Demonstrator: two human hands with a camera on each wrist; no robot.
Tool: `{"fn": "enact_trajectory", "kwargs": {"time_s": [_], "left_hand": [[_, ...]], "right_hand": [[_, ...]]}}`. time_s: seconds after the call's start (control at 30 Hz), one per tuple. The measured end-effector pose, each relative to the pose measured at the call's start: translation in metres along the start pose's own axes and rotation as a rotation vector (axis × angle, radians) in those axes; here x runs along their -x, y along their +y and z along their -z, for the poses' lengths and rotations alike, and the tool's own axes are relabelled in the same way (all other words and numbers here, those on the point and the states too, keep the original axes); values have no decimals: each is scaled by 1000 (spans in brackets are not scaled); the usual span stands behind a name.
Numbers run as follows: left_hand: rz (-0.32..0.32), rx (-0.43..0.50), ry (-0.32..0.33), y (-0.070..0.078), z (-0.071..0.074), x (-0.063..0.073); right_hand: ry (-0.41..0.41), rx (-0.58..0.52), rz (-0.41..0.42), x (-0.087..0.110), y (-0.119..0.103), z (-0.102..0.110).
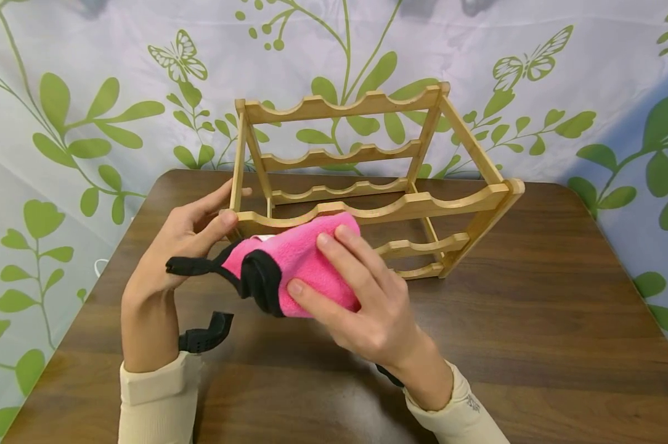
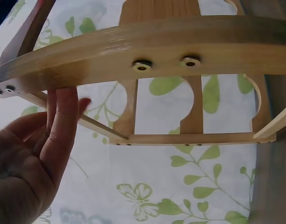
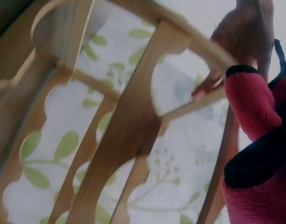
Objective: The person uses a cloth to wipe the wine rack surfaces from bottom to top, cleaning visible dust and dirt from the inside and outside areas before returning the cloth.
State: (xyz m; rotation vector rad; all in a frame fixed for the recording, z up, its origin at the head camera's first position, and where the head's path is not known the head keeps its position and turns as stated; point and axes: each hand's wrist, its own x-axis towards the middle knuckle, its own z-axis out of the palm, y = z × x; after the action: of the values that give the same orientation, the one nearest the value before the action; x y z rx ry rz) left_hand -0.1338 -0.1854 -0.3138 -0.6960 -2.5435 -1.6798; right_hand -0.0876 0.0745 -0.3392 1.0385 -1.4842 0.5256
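A light wooden wine rack [image 1: 411, 207] with scalloped rails stands on the table, turned at an angle. My left hand [image 1: 170, 253] grips its front left corner, thumb on the near side and fingers behind the post. In the left wrist view, the fingertips meet the rack's side bar. My right hand [image 1: 370, 302] holds a fuzzy pink cloth [image 1: 317, 265] with black trim and a black hanging loop. The cloth is bunched up against the left part of the rack's top front rail. In the right wrist view, the cloth [image 3: 250, 107] appears at the right edge, partly cut off.
The brown wooden table [image 1: 533, 320] extends to both sides of the rack. Behind it hangs a white backdrop [image 1: 118, 49] printed with green leaves and butterflies. Black straps [image 1: 206, 336] sit at the wrists, by the cream sleeves.
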Motion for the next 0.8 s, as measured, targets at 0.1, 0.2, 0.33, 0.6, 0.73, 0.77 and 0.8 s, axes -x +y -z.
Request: {"fn": "enact_trajectory", "kwargs": {"time_s": [0.1,0.2,0.33,0.6,0.73,0.77,0.8], "left_hand": [[57,-11,22,3,1,0],[70,19,28,3,2,0],[33,69,8,1,3,1],[13,26,22,-1,3,1],[5,46,24,-1,3,0],[3,52,24,-1,3,0],[1,57,26,-1,3,0]], "right_hand": [[-31,-4,60,-1,-8,-5],[-104,0,32,1,-12,-11],[-226,50,-72,9,-12,-17],[-351,160,-115,24,-11,-26],[-341,176,-128,24,-11,-25],[-332,183,-131,23,-11,-25],[-320,191,-135,23,-11,-24]]}}
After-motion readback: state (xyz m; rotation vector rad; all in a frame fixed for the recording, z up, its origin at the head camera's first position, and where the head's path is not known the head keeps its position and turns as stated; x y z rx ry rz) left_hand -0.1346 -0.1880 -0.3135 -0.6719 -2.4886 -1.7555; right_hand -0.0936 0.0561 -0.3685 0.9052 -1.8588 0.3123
